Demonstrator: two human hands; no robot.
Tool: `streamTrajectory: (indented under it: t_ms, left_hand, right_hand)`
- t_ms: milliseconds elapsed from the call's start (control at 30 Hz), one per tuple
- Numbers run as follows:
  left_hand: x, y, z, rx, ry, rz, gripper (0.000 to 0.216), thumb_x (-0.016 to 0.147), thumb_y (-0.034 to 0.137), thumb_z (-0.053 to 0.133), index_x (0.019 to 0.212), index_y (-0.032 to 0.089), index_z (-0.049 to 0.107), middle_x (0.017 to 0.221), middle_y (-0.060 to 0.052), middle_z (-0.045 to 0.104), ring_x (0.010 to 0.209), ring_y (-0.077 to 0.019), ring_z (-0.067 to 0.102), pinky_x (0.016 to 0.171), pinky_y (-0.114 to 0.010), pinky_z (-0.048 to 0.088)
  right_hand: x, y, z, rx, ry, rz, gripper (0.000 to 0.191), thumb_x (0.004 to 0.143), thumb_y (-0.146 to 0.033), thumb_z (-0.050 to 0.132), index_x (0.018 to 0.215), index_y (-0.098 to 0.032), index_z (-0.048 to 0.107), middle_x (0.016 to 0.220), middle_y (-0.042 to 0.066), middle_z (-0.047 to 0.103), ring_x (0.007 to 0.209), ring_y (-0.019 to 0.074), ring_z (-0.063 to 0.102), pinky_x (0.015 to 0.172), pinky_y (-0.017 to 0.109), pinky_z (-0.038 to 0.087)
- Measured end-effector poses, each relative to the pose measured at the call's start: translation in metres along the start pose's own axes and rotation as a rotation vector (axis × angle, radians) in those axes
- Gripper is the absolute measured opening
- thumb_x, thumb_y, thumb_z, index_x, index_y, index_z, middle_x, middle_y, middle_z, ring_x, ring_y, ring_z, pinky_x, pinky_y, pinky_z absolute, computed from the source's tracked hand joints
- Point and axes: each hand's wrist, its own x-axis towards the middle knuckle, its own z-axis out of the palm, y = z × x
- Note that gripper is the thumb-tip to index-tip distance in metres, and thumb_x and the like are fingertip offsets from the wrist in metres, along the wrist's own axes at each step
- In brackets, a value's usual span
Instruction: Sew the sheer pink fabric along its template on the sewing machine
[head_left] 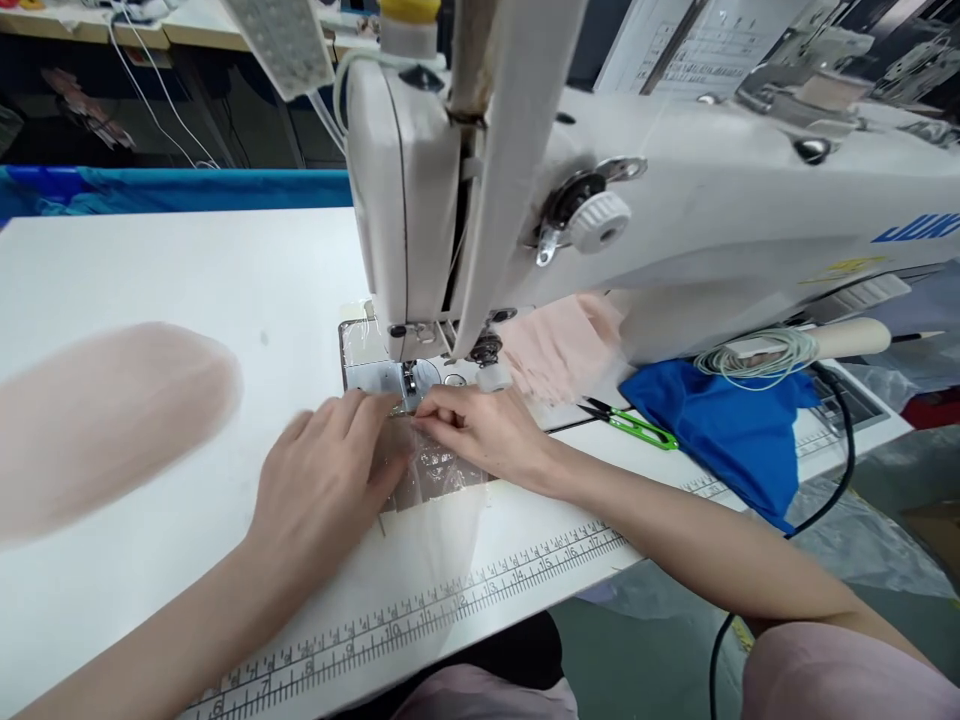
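A white industrial sewing machine [675,220] stands on a white table [150,290]. Under its presser foot [409,385] lies a thin, sheer pale fabric piece [439,475] with a shiny sequinned patch. My left hand [326,480] lies flat on the fabric's left side, fingertips close to the needle. My right hand [484,430] pinches the fabric's top edge just in front of the foot, thumb and forefinger together. Both hands nearly touch each other at the needle plate.
A heap of sheer pink tulle [105,420] lies at the left. Green thread snips [637,425], a blue cloth [735,430], folded pink fabric [562,350] and a coiled cable [757,352] sit under the machine arm. A printed ruler [420,610] runs along the table's front edge.
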Motion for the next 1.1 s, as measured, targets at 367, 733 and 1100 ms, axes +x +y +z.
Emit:
streamTrajectory:
  t_ms: [367, 733, 1100]
  left_hand:
    - [-0.017, 0.005, 0.012, 0.211, 0.192, 0.364, 0.034, 0.098, 0.008, 0.041, 0.128, 0.016, 0.055, 0.129, -0.003, 0.066, 0.117, -0.0256, 0.058, 0.096, -0.046, 0.033]
    - [-0.006, -0.001, 0.017, 0.121, 0.144, 0.297, 0.045, 0.101, 0.014, 0.038, 0.145, 0.024, 0.034, 0.135, -0.003, 0.061, 0.128, -0.025, 0.053, 0.101, -0.048, 0.031]
    - [-0.002, 0.007, 0.016, 0.2, 0.14, 0.254, 0.037, 0.103, 0.024, 0.035, 0.139, 0.021, 0.043, 0.135, -0.006, 0.061, 0.129, -0.0244, 0.052, 0.101, -0.05, 0.032]
  right_hand:
    - [0.004, 0.011, -0.005, -0.396, 0.082, -0.04, 0.029, 0.1, -0.032, 0.047, 0.097, -0.018, 0.073, 0.083, 0.004, 0.07, 0.063, 0.0111, 0.054, 0.055, 0.026, 0.028]
    - [-0.015, 0.006, 0.001, -0.735, 0.164, -0.233, 0.036, 0.102, -0.031, 0.041, 0.108, -0.018, 0.073, 0.087, 0.004, 0.073, 0.055, 0.0104, 0.05, 0.046, 0.03, 0.016]
    - [-0.009, 0.007, -0.005, -0.733, 0.09, -0.172, 0.035, 0.102, -0.032, 0.041, 0.115, -0.023, 0.072, 0.098, 0.005, 0.072, 0.063, 0.0119, 0.052, 0.049, 0.029, 0.016]
